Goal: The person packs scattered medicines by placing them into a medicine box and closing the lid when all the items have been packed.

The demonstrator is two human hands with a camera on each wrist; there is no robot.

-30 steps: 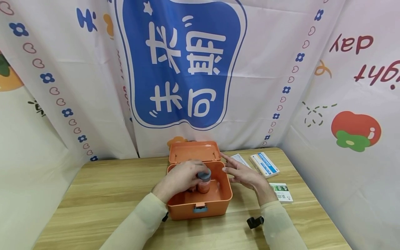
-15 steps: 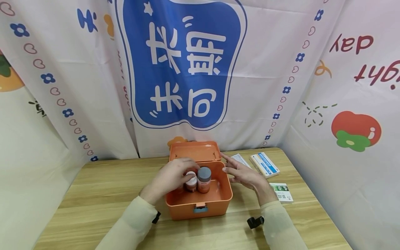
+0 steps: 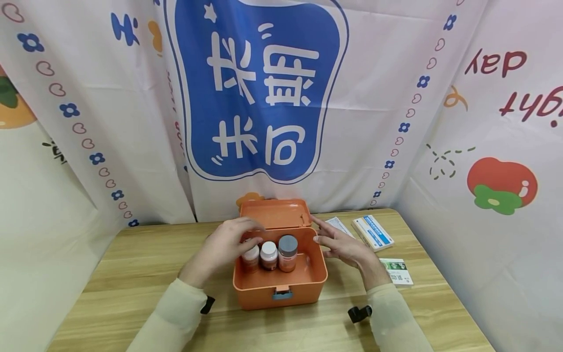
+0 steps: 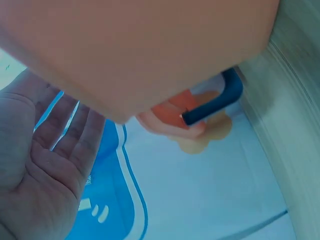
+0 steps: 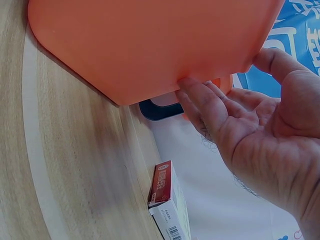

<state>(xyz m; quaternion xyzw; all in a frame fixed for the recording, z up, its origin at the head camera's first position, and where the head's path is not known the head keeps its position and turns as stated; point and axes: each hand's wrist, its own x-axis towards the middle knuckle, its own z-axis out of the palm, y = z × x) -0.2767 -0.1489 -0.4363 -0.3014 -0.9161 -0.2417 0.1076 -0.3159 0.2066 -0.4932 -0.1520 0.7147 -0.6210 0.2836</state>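
Observation:
An orange storage box [image 3: 281, 296] stands with its lid [image 3: 276, 215] tipped back. Inside, three bottles stand upright in a row: a grey-capped bottle [image 3: 288, 252], a white-capped bottle [image 3: 269, 255] in the middle, and another white-capped bottle [image 3: 250, 260] at the left. My left hand [image 3: 222, 247] reaches over the left wall, its thumb overlapping the cap of the leftmost bottle. In the left wrist view, the fingers of that hand extend past the box wall. My right hand [image 5: 250, 110] has its fingertips against the box's right side near the rim, thumb spread.
Right of the box lie a blue-and-white carton [image 3: 372, 232], a white packet [image 3: 339, 226] partly behind my right hand, and a green-and-white carton [image 3: 398, 271]. A printed curtain [image 3: 259, 176] hangs behind the wooden table [image 3: 154, 274].
My left hand has moved leftward from the grey-capped bottle, past the middle one, to the leftmost bottle, uncovering the other two. The right hand has kept its place on the box.

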